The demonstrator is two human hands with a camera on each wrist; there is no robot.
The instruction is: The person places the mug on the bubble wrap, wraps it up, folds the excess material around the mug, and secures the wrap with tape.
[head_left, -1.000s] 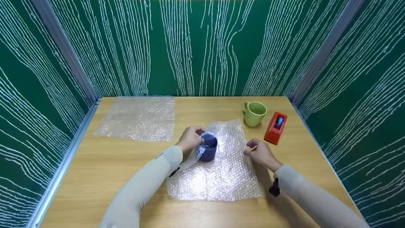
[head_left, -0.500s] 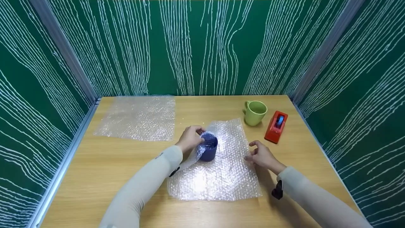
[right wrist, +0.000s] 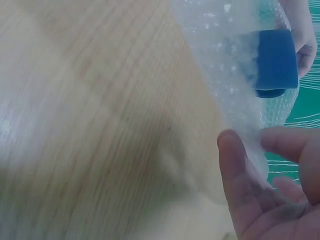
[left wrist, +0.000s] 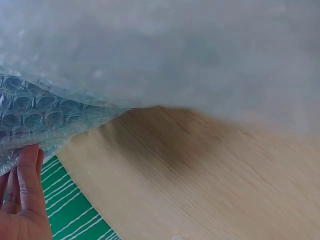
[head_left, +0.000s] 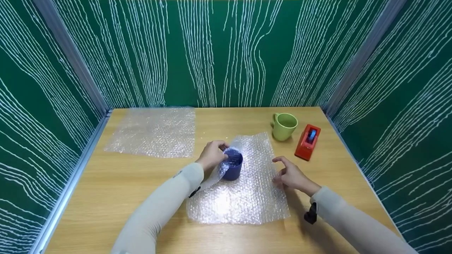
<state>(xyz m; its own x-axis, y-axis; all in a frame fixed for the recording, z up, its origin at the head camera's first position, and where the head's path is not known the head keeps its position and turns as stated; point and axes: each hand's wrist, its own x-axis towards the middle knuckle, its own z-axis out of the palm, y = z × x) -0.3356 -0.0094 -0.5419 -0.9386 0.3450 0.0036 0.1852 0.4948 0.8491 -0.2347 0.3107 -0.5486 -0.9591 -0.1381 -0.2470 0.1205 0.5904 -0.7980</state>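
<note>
A dark blue cup (head_left: pixel 233 171) stands on a sheet of bubble wrap (head_left: pixel 243 206) in the middle of the table. My left hand (head_left: pixel 212 154) is at the cup's left rim and holds the sheet's left part, folded up against the cup, with the thumb toward the opening. The left wrist view shows fingertips (left wrist: pixel 31 155) under the raised bubble wrap. At the sheet's right edge, my right hand (head_left: pixel 292 175) pinches the slightly lifted film between thumb (right wrist: pixel 231 150) and fingers, the index finger stretched out toward the cup. Behind the film the blue cup (right wrist: pixel 276 60) shows in the right wrist view.
A second bubble wrap sheet (head_left: pixel 155 132) lies flat at the back left of the wooden table (head_left: pixel 116 183). A green mug (head_left: pixel 283 127) and a red tape dispenser (head_left: pixel 307 143) stand at the back right. Green walls with white lines (head_left: pixel 226 53) enclose the table.
The right hand has shifted slightly toward me along the sheet's edge, and its index finger has straightened. The sheet's near right corner has drawn in slightly. The left hand and cup stay put.
</note>
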